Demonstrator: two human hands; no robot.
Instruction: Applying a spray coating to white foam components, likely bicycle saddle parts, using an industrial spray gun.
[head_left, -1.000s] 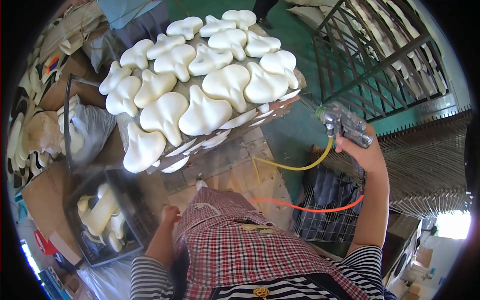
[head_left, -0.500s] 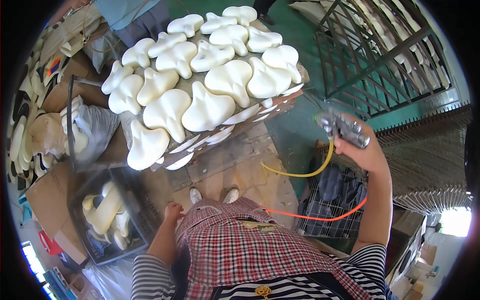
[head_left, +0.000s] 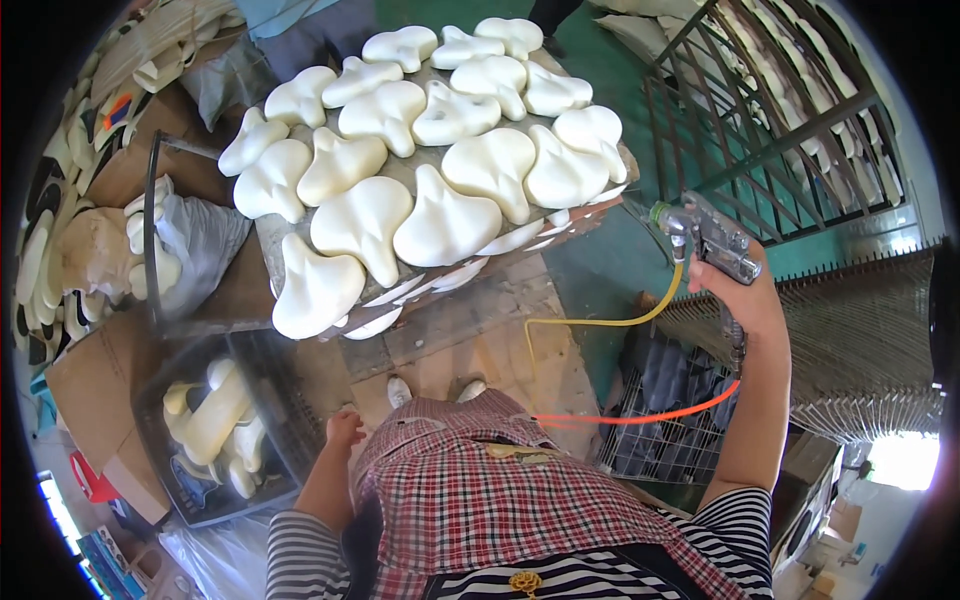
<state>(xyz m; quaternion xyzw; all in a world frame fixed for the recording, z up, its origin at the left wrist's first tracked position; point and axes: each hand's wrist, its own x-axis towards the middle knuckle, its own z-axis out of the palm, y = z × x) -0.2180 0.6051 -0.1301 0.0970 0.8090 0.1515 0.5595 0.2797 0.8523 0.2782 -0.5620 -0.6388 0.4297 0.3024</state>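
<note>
My right hand (head_left: 742, 295) grips a metal spray gun (head_left: 708, 240) raised at the right, its nozzle pointing left toward a board (head_left: 420, 175) loaded with several cream-white foam pieces (head_left: 445, 220). A yellow hose (head_left: 600, 320) and an orange hose (head_left: 650, 412) hang from the gun. My left hand (head_left: 343, 430) hangs low beside my plaid apron (head_left: 480, 480), loosely curled and holding nothing, close to a black crate (head_left: 215, 420).
The black crate at lower left holds more cream pieces (head_left: 215, 415). A bag with white pieces (head_left: 180, 245) and cardboard (head_left: 90, 390) lie at left. A wire basket (head_left: 670, 400) stands at right, metal racks (head_left: 780, 130) beyond it. My shoes (head_left: 435, 390) rest on tiled floor.
My right hand has lifted the spray gun slightly and brought it nearer the board's right edge. The view has shifted, so the board sits lower and more central.
</note>
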